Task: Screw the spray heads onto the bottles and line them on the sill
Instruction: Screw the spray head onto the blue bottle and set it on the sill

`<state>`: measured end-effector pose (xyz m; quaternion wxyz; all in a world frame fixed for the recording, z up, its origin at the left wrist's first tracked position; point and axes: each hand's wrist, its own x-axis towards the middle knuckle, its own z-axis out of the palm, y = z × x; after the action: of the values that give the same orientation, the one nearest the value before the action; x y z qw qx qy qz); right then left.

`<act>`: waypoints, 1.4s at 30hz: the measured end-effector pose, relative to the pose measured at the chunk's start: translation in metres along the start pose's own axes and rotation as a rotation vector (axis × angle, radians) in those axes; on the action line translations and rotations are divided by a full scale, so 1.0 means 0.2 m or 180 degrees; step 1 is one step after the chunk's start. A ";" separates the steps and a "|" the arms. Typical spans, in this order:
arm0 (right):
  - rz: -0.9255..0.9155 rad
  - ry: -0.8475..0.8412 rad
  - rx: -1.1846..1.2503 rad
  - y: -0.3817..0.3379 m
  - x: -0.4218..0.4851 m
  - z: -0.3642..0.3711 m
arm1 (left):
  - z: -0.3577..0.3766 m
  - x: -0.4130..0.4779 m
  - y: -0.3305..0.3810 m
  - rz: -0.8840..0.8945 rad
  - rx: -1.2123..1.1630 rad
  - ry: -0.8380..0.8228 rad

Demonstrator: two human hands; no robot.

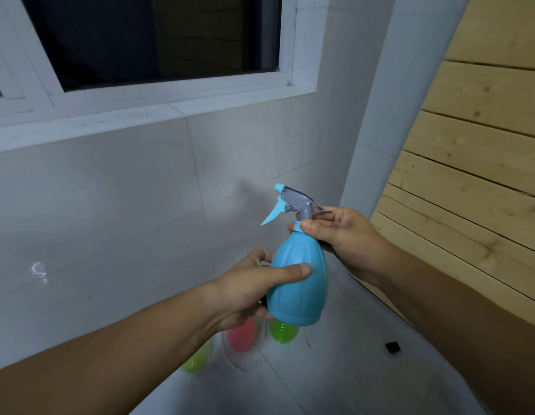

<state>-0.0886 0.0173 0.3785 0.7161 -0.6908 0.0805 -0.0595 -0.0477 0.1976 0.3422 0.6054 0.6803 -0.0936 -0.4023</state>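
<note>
A blue bottle (299,283) is held upright in mid-air in front of a tiled wall. My left hand (254,289) wraps its body from the left, thumb across the front. A grey and blue spray head (293,203) sits on the bottle's neck, nozzle and trigger pointing left. My right hand (344,235) pinches the blue collar at the base of the spray head. The white window sill (134,121) runs above and to the left, with nothing on the part I see.
On the floor below lie a pink bottle (242,335), a green bottle (284,332) and another green bottle (197,362), partly hidden by my left arm. A small black piece (392,346) lies on the floor tiles. A wooden slatted wall (469,163) stands at right.
</note>
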 end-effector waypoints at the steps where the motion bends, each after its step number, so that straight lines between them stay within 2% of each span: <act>1: 0.0037 -0.0036 -0.0001 0.00 0.00 0.00 | 0.00 0.00 0.00 -0.0022 -0.0014 -0.0159; 5: 0.0090 -0.0402 0.0178 0.01 -0.02 0.01 | -0.03 0.01 -0.03 0.0119 -0.0101 -0.0677; 7: 0.0061 -0.0544 0.0284 0.00 -0.03 0.01 | -0.03 0.02 -0.04 0.0272 -0.0097 -0.0754; 16: -0.0098 -0.0247 -0.0047 0.01 0.00 0.01 | -0.03 0.03 -0.02 0.0556 0.0225 -0.0441; 22: -0.0092 -0.0112 0.0132 0.02 0.01 0.03 | -0.06 0.03 0.01 0.0675 0.0242 -0.0434; 30: -0.0021 -0.0291 -0.0560 0.03 -0.01 0.02 | -0.15 0.09 0.09 0.0981 -0.0086 -0.0332; 35: -0.0442 -0.0387 -0.0772 -0.02 0.06 0.05 | -0.23 0.22 0.19 0.1021 -0.0420 -0.0220; 42: -0.1017 0.0229 -0.0850 -0.27 0.49 0.03 | -0.29 0.37 0.68 0.1717 -0.0183 0.0468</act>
<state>0.0090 0.0011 0.4302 0.5963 -0.7810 0.0027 -0.1857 0.0887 0.1616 0.4287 0.7148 0.6408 -0.2157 -0.1788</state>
